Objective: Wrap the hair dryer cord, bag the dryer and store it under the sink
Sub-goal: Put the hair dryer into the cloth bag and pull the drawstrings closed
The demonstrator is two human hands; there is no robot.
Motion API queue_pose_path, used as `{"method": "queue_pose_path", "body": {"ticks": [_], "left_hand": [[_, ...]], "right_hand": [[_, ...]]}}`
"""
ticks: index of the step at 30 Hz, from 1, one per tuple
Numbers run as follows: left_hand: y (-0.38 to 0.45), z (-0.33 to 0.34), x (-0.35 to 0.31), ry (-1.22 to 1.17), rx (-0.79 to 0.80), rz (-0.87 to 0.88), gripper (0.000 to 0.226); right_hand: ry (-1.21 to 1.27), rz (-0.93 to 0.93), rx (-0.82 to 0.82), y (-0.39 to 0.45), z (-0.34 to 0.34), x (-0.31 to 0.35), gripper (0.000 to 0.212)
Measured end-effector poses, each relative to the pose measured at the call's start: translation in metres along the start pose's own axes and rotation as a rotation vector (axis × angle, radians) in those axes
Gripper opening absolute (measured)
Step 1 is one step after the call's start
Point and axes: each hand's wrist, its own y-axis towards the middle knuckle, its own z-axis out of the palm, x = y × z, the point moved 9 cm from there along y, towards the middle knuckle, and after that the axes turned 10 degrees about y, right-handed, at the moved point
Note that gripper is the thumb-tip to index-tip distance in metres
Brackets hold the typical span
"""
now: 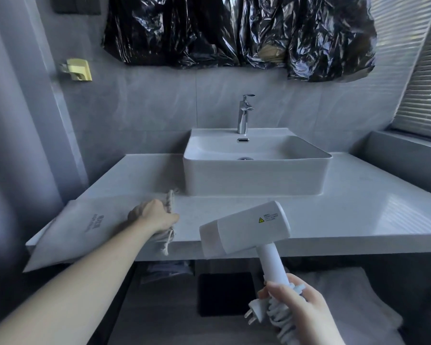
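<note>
here, in the head view, the right hand (294, 298) is curled round the foot of the handle of the white plastic hair dryer (245, 230), holding it upright in the air in front of the counter's front edge, barrel tilted with its nozzle end down and to the left. the white coiled cord (280, 317) sits bundled against the handle under the same fingers, and its white plug (255, 312) sticks out to the left of the hand, so the wrapping looks finished. the left hand (154, 216) rests on the pale grey cloth drawstring bag (85, 232), fingers bunched over the gathered mouth where the rope ties (169, 200) come out; the bag lies flat on the left part of the light stone counter (334, 215), its closed end hanging over the edge. behind stand the white rectangular basin (256, 170) and a chrome tap (243, 115).

so the bagging step seems to be in hand. the next move likely calls for the left hand to pull the mouth open and hold it wide, while the right turns the dryer to slide in without the cord bundle springing loose. a shelf shows below the counter, too dim to read well.
</note>
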Motion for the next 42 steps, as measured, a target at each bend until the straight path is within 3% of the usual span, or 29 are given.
{"method": "queue_pose_path", "body": {"ticks": [3, 5, 6, 8, 9, 16, 21, 25, 27, 28, 31, 42], "left_hand": [[-0.009, -0.001, 0.0, -0.066, 0.015, 0.015, 0.03], [-0.025, -0.001, -0.003, -0.186, 0.106, 0.076, 0.037], [-0.039, -0.002, -0.006, -0.236, 0.14, 0.121, 0.04], [-0.079, -0.007, -0.013, -0.31, 0.14, 0.218, 0.045], [-0.102, -0.009, -0.016, -0.331, 0.115, 0.26, 0.047], [-0.254, 0.0, 0.0, -0.519, -0.025, 0.373, 0.03], [-0.324, 0.006, 0.013, -0.604, -0.043, 0.375, 0.028], [-0.364, 0.023, 0.016, -0.563, 0.089, 0.35, 0.038], [-0.382, 0.032, 0.015, -0.586, 0.209, 0.333, 0.032], [-0.391, 0.036, 0.015, -0.582, 0.266, 0.329, 0.034], [-0.416, 0.039, 0.014, -0.503, 0.36, 0.365, 0.074], [-0.428, -0.017, 0.009, -0.618, 0.411, 0.499, 0.097]], "right_hand": [[-0.007, -0.018, 0.012, -0.009, -0.006, 0.0, 0.022], [-0.003, 0.009, 0.072, -0.016, -0.009, -0.003, 0.046], [-0.003, 0.003, 0.078, -0.022, -0.014, 0.0, 0.046], [-0.036, -0.04, 0.046, -0.036, -0.027, 0.009, 0.017], [-0.053, -0.055, 0.04, -0.041, -0.036, 0.011, 0.015], [-0.142, -0.052, 0.144, -0.099, -0.064, 0.016, 0.029], [-0.227, -0.059, 0.216, -0.137, -0.082, 0.011, 0.021], [-0.348, -0.098, 0.268, -0.169, -0.092, 0.016, 0.019], [-0.39, -0.1, 0.287, -0.184, -0.097, 0.019, 0.018], [-0.408, -0.097, 0.303, -0.193, -0.098, 0.022, 0.017], [-0.526, -0.111, 0.35, -0.212, -0.102, 0.031, 0.013], [-0.821, -0.353, 0.427, -0.262, -0.083, 0.1, 0.006]]}}
